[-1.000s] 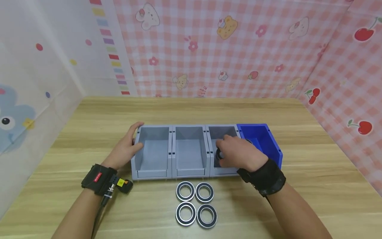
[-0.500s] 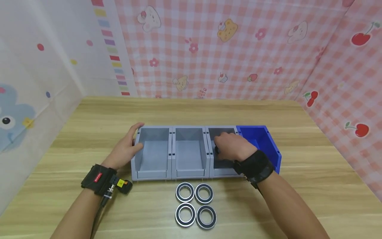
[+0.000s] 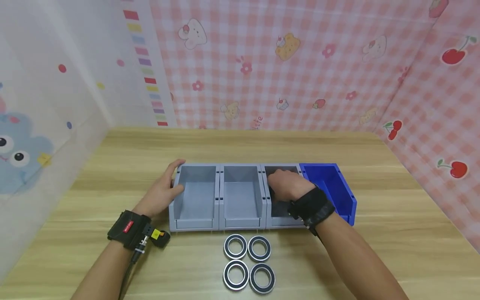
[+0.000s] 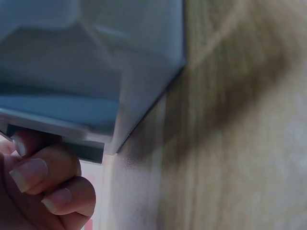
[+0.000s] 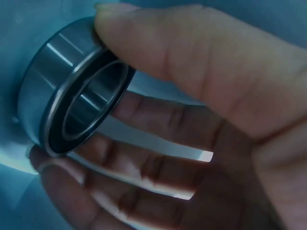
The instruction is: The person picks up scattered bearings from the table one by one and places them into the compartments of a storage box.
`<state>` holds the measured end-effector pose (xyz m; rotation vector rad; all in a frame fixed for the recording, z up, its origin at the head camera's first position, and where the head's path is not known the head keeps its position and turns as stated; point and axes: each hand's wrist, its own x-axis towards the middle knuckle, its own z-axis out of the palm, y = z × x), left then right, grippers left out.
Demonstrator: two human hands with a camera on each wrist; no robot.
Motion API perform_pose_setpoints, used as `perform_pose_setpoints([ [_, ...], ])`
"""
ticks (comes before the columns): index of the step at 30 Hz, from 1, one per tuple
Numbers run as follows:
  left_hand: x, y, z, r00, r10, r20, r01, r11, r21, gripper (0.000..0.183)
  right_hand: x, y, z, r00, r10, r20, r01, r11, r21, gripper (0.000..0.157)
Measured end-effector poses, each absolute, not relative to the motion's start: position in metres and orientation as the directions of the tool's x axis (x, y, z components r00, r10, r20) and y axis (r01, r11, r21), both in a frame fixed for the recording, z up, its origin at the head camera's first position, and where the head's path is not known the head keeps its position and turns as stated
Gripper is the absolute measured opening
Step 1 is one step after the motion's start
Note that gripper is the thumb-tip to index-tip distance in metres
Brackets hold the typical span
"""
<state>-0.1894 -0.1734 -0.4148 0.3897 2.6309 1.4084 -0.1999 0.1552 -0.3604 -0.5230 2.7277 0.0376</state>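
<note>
My left hand [image 3: 159, 193] grips the side wall of the leftmost grey bin [image 3: 193, 224], thumb over its rim; the left wrist view shows the fingers curled by the bin's edge. My right hand [image 3: 288, 185] reaches down into the third grey bin [image 3: 285, 222]. In the right wrist view that hand holds a ball bearing [image 5: 55, 67], tilted, between the thumb on top and the fingers beneath. The head view hides this bearing behind the hand. Several more bearings [image 3: 236, 275] lie flat in a close group on the table in front of the bins.
A second grey bin [image 3: 241, 223] stands between the leftmost and the third. At the right end of the row is a blue bin [image 3: 346, 198], partly covered by my right wrist strap and forearm. Patterned cloth walls [image 3: 225, 83] surround the wooden table [image 3: 187, 143].
My right hand has moved slightly left and deeper into the third bin, taking its bearing out of the head view. My left hand stays on the leftmost bin. The head view has shifted slightly.
</note>
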Motion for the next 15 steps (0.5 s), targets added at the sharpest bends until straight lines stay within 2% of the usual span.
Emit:
perform_pose_setpoints([
  [15,-0.1896,-0.1731,-0.4187,-0.957,0.29,0.016,0.172,0.523,0.835,0.072,-0.2101,0.1545,-0.3651,-0.868,-0.335,-0.366,-0.35,0.936,-0.026,0.017],
])
